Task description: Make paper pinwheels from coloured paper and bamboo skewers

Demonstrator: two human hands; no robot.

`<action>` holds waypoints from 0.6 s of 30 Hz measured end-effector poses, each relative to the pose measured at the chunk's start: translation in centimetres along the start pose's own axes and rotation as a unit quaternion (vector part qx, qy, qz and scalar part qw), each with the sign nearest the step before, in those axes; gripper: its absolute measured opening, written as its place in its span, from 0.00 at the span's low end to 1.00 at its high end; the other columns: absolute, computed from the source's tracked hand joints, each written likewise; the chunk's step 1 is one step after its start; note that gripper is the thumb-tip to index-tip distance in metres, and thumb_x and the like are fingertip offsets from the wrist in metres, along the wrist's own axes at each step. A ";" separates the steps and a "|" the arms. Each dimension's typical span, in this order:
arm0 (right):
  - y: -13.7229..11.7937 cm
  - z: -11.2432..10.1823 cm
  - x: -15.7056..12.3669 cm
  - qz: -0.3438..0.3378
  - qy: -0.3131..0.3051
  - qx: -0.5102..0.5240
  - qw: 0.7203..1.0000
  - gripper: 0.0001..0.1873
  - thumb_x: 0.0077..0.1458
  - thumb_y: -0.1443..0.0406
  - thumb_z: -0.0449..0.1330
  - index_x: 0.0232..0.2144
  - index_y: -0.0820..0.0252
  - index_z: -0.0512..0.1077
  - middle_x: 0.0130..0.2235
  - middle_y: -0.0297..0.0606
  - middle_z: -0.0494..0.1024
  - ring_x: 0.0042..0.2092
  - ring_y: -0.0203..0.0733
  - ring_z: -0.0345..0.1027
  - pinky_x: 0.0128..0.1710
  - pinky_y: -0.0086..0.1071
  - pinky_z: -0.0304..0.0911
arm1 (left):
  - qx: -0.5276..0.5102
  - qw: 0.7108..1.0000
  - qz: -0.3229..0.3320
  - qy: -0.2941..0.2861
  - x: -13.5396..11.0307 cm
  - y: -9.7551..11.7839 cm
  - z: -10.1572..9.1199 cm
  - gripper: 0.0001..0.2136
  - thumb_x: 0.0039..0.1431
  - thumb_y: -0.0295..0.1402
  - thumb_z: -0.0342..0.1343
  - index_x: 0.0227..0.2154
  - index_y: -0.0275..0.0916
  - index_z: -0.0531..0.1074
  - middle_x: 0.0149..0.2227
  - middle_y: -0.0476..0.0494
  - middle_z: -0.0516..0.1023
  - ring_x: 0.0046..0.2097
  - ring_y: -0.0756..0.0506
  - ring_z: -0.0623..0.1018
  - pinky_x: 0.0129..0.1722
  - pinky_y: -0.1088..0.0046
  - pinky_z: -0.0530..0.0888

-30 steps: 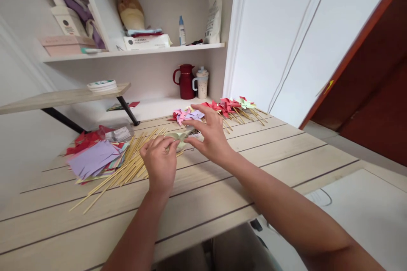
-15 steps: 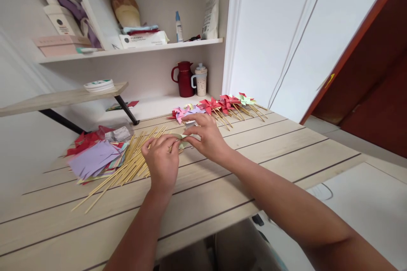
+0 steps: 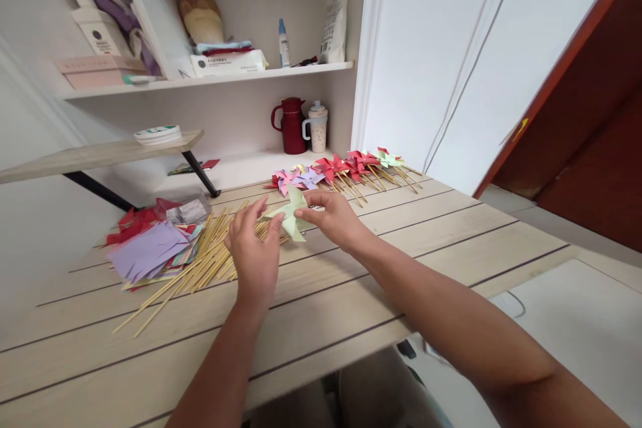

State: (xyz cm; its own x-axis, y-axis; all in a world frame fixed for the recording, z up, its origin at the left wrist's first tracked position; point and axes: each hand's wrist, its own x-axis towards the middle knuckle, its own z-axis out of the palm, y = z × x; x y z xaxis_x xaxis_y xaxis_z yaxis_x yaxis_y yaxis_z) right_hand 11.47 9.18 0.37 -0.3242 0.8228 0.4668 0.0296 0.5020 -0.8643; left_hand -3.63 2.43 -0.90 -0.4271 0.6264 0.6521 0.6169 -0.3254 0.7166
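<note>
A pale green paper pinwheel (image 3: 290, 219) is up in front of me with its folded blades spread. My right hand (image 3: 331, 215) pinches it at the right side between thumb and fingers. On the other side, my left hand (image 3: 253, 244) has its fingers curved and apart from the thumb. The left thumb tip rests at the pinwheel's left blade. Beneath and beyond the left hand lies a loose pile of thin wooden sticks (image 3: 205, 257). Whether a stick is fixed to the green pinwheel is not visible.
Finished pinwheels on sticks, such as a red pinwheel (image 3: 331, 167), lie along the table's back. Purple paper sheets (image 3: 148, 251) are stacked at left beside a clear plastic packet (image 3: 188, 209). A red jug (image 3: 292, 126) and a cup (image 3: 317, 127) stand under the shelf.
The green pinwheel has turned from nearly edge-on to show its face. My left fingers have spread away from the thumb, and my right fingers have lowered and closed on the paper.
</note>
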 end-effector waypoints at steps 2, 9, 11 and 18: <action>-0.1 0.0 0.1 0.079 0.002 0.080 0.994 0.11 0.47 0.59 0.67 0.23 0.59 0.73 0.28 0.32 0.76 0.32 0.39 0.66 0.38 0.35 0.60 | -0.099 0.991 -0.083 0.018 0.2 -0.3 0.0 0.22 0.59 0.42 0.63 0.55 0.43 0.73 0.49 0.40 0.78 0.52 0.41 0.76 0.56 0.61 0.68; 0.0 0.6 0.0 0.121 0.038 0.158 0.979 0.13 0.41 0.58 0.69 0.21 0.59 0.71 0.24 0.28 0.71 0.28 0.35 0.60 0.34 0.32 0.55 | -0.332 0.891 -0.296 -0.096 0.2 0.1 0.2 0.23 0.50 0.53 0.67 0.38 0.38 0.80 0.42 0.41 0.82 0.49 0.43 0.78 0.49 0.70 0.72; 0.2 0.8 -0.2 0.103 0.024 0.141 0.984 0.12 0.43 0.59 0.69 0.23 0.59 0.72 0.24 0.29 0.71 0.29 0.35 0.61 0.34 0.32 0.56 | -0.348 0.879 -0.301 -0.126 0.0 0.4 0.1 0.22 0.46 0.50 0.71 0.37 0.36 0.81 0.40 0.40 0.83 0.47 0.43 0.79 0.48 0.70 0.73; 0.5 1.1 -0.5 0.091 -0.003 0.108 0.990 0.10 0.46 0.59 0.68 0.25 0.60 0.74 0.26 0.30 0.72 0.29 0.35 0.61 0.33 0.31 0.56 | -0.333 0.878 -0.318 -0.129 0.0 0.2 0.1 0.18 0.39 0.37 0.75 0.34 0.33 0.83 0.36 0.39 0.85 0.38 0.45 0.81 0.44 0.69 0.75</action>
State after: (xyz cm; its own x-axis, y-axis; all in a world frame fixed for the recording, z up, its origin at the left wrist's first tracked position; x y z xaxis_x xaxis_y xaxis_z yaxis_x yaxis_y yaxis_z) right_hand 10.64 8.77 -0.50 -0.3375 0.8927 0.2985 -0.1135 0.2762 -0.9544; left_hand -3.50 2.44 -0.77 -0.3287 0.9430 0.0510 -0.2525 -0.1398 0.9574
